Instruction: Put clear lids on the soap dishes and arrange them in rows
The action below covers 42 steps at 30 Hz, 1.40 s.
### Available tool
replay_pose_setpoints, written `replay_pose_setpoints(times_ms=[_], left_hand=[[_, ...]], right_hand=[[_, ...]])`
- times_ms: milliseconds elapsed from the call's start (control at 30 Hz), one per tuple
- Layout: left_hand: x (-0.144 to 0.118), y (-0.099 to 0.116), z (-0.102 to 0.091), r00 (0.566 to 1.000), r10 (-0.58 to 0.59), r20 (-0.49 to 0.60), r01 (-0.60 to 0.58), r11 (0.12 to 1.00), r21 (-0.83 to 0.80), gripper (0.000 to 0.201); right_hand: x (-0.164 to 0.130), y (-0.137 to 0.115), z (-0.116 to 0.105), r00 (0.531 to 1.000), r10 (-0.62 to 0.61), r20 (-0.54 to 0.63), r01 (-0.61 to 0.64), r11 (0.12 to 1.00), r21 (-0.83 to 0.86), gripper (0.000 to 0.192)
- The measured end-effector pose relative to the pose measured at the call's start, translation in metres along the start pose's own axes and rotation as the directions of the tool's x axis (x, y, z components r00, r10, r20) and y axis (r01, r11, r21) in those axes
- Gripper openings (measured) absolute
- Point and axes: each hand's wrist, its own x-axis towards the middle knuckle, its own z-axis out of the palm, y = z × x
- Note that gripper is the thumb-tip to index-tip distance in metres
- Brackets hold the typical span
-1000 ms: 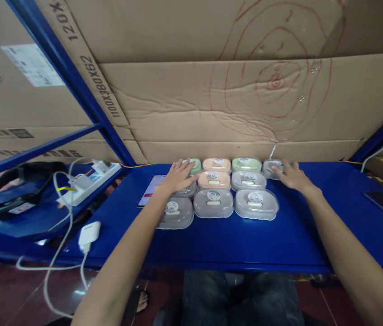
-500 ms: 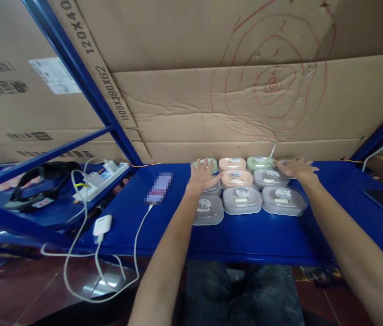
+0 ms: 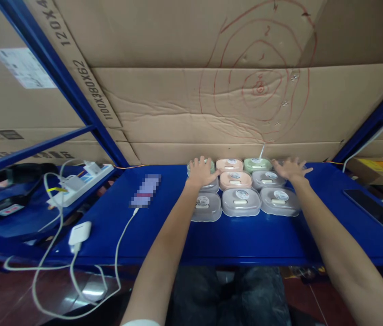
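Several small lidded plastic boxes in grey, peach and green sit in tight rows on a blue shelf [image 3: 252,235], against a cardboard wall. My left hand [image 3: 201,171] lies flat with fingers spread over the back left boxes, above a grey box [image 3: 206,206]. My right hand [image 3: 290,168] rests spread over the back right corner of the group, beside a green box [image 3: 257,164] and a grey box [image 3: 279,200]. A peach box [image 3: 235,179] stands in the middle row. Neither hand grips anything.
A phone [image 3: 146,190] on a white cable lies left of the boxes. A white charger [image 3: 79,234] and a power strip [image 3: 79,182] sit further left. A dark phone [image 3: 371,209] lies at the right. Blue rack posts frame the shelf.
The view has swung left and then back to the right. Both hands stay on the back corners of the box group, fingers spread wider than a second ago.
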Motion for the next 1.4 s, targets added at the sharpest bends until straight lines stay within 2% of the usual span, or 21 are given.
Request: replay_pose_setpoints(times_ms=[133,233,333,433,567,733,933,1133,1400], left_hand=[[0.008,-0.002,-0.011,0.999,-0.005,0.046,0.005,1.000,-0.017,0.078],[0.005,-0.010,-0.029,0.998,-0.005,0.062,0.007,1.000,-0.026,0.082],[-0.011,-0.018,-0.042,0.998,0.012,0.059,-0.011,1.000,-0.024,0.088],[-0.027,-0.016,-0.039,0.997,0.008,0.082,-0.004,0.999,-0.047,0.093],[-0.028,0.001,-0.014,0.980,-0.090,0.176,0.105,0.991,-0.080,0.097],[-0.014,0.006,0.008,0.979,-0.084,0.184,0.098,0.993,-0.068,0.088],[-0.011,-0.007,0.007,0.987,-0.012,0.160,0.021,0.998,-0.053,0.084],[-0.005,-0.009,0.008,0.987,0.034,0.156,-0.025,0.998,-0.055,0.090],[0.001,-0.009,0.012,0.985,0.047,0.168,-0.038,0.998,-0.054,0.094]], right_hand=[[-0.012,-0.007,-0.017,0.998,-0.065,-0.004,0.065,0.997,-0.047,0.102],[-0.025,-0.005,-0.031,0.982,-0.188,0.020,0.189,0.979,-0.077,0.103],[-0.043,0.000,-0.037,0.918,-0.385,0.090,0.394,0.911,-0.120,0.103],[-0.061,-0.003,-0.028,0.850,-0.506,0.146,0.524,0.840,-0.137,0.107],[-0.075,-0.026,-0.002,0.836,-0.511,0.199,0.542,0.825,-0.159,0.107],[-0.072,-0.042,0.015,0.841,-0.518,0.156,0.540,0.823,-0.177,0.106],[-0.067,-0.042,0.018,0.834,-0.539,0.116,0.551,0.816,-0.172,0.105],[-0.064,-0.049,0.023,0.792,-0.591,0.155,0.610,0.776,-0.158,0.102],[-0.063,-0.052,0.023,0.793,-0.580,0.189,0.607,0.777,-0.164,0.102]])
